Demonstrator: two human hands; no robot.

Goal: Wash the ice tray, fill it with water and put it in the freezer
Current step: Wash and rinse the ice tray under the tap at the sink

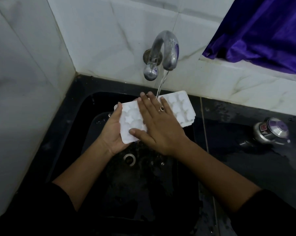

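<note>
The white ice tray (181,106) is held over the black sink (86,109), under the thin stream from the tap (167,48). The left hand (113,133) has its grip closed on the tray's near-left end from below; the right hand (160,130) lies flat across its top, fingers straight, grip open. A steel pot (271,132) stands on the bench (246,160) at right.

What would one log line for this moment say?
step: wash | left hand: grips ice tray end | right hand: flat on ice tray | tap: running | place: over black sink
</note>
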